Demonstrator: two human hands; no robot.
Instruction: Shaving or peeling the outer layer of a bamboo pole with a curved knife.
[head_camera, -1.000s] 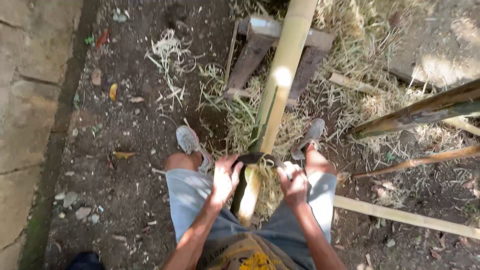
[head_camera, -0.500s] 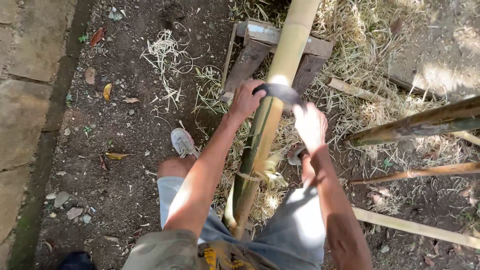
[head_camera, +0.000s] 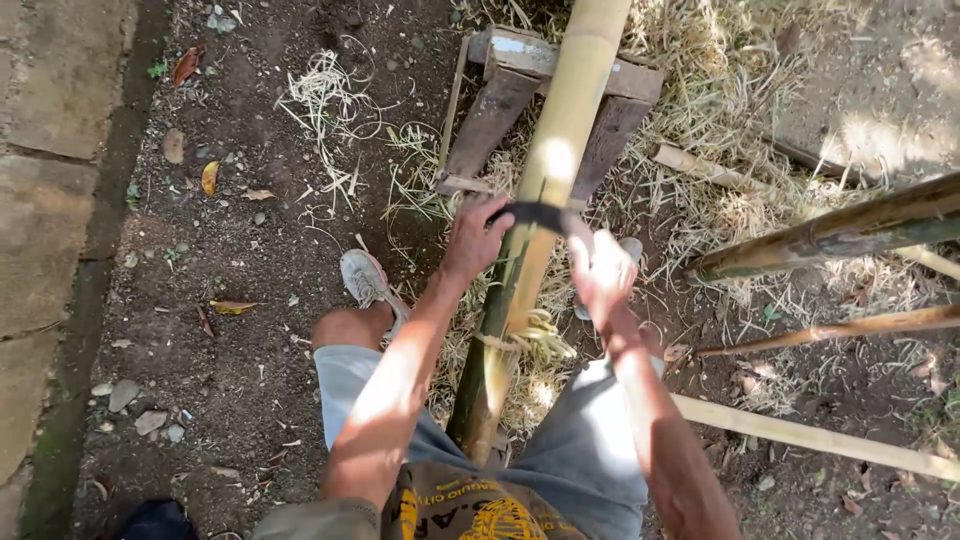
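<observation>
I see my left hand (head_camera: 478, 236) and right hand (head_camera: 600, 272) each wrapped tight round one end of a dark curved two-handled blade (head_camera: 540, 214) laid across the long pale-yellow bamboo pole (head_camera: 545, 190). The pole slants from between my knees up onto a weathered wooden trestle (head_camera: 500, 95). I judge it stiff, fairly light, smooth-skinned and slippery; best gripped by the handles only.

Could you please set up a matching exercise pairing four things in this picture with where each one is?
Things:
1. curved blade
2. wooden trestle
3. stone paving
4. dry leaf

Places:
A. along the left edge
B. on bare soil left of the trestle
C. across the bamboo pole, between left hand and right hand
D. under the pole's far end

Pairs: 1-C, 2-D, 3-A, 4-B
</observation>
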